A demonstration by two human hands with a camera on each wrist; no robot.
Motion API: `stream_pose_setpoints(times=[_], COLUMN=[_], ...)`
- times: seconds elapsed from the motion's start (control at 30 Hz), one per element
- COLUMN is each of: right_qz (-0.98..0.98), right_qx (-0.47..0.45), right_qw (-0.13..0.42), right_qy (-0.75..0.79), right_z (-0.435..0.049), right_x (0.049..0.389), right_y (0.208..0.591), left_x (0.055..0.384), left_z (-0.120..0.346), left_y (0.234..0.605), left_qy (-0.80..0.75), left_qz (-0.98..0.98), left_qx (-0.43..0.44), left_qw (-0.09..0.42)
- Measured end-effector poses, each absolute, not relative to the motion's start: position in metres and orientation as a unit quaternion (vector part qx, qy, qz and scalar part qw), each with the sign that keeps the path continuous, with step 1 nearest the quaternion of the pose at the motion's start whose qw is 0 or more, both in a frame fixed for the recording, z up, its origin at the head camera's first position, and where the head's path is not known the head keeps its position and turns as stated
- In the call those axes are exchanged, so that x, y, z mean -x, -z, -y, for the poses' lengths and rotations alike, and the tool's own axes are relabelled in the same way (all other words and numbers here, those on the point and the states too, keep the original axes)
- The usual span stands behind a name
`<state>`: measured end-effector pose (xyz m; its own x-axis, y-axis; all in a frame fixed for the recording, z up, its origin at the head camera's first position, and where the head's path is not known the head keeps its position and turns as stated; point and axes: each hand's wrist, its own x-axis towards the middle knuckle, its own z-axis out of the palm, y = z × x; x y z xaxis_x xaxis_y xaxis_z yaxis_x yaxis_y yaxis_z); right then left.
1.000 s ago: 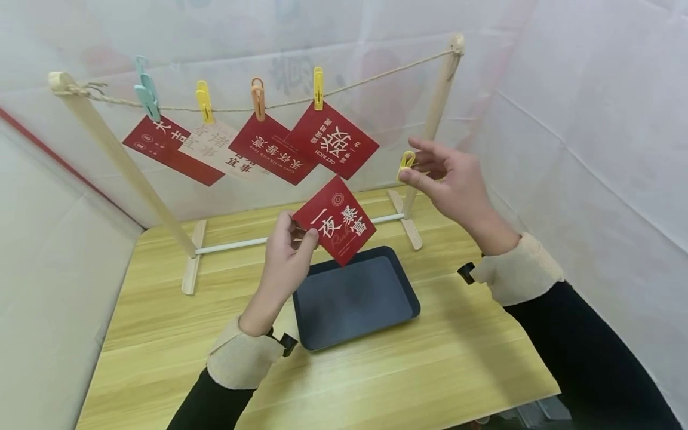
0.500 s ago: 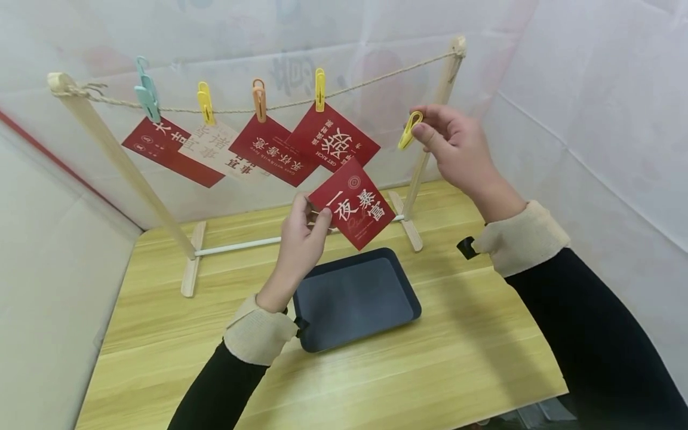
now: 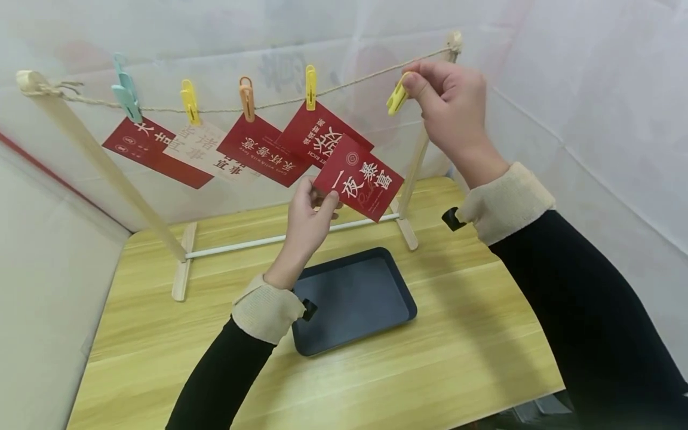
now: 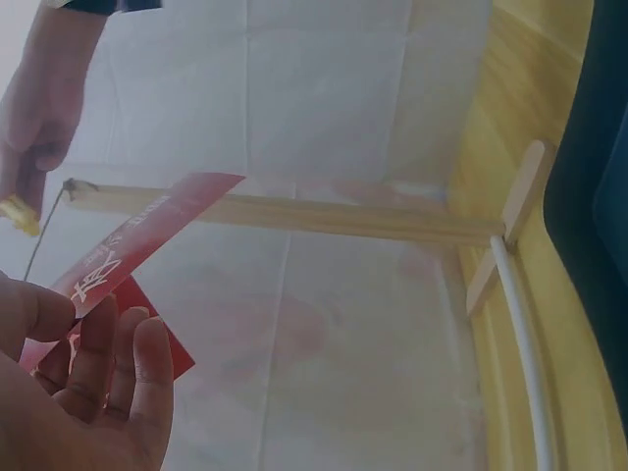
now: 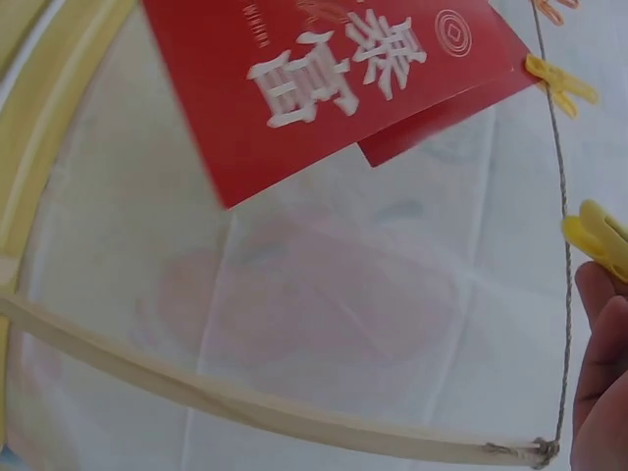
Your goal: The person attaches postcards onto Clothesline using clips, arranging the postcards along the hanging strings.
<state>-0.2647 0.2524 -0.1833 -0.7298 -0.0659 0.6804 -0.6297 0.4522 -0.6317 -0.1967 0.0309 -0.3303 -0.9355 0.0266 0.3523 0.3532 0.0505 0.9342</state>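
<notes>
My left hand [image 3: 310, 218] pinches the left corner of a square red card [image 3: 361, 185] with white characters, held below the twine [image 3: 371, 76] and overlapping a hung red card [image 3: 301, 132]. Up by the right end of the twine, my right hand [image 3: 454, 104] pinches a yellow clothespin [image 3: 398, 95] between thumb and fingers, its tip pointing down-left. In the right wrist view that clothespin [image 5: 599, 240] lies close to the twine; whether they touch I cannot tell. The left wrist view shows the thumb and fingers on the card [image 4: 147, 231].
Blue [image 3: 126, 94], yellow [image 3: 190, 103] and orange [image 3: 246, 98] clothespins, plus another yellow clothespin [image 3: 310, 88], hold cards on the twine. Wooden posts [image 3: 107, 167] carry it, joined low by a white rod [image 3: 236, 243]. A dark tray [image 3: 355, 304] lies on the wooden table [image 3: 177, 352].
My right hand has risen toward the twine with the yellow clothespin, which now tips down-left. The left hand has moved the red card up and right, partly over the hung card.
</notes>
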Motion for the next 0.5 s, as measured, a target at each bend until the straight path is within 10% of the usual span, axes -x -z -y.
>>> stream_pose_setpoints(times=[0.5], right_qz=[0.763], right_qx=[-0.250], right_qw=[0.343], right_qy=[-0.487], right_z=[-0.244], right_x=[0.285], right_y=[0.160], left_x=[0.224], left_z=[-0.039], left_y=[0.311], left_qy=[0.688], left_qz=[0.704], left_qx=[0.129], left_qw=[0.121])
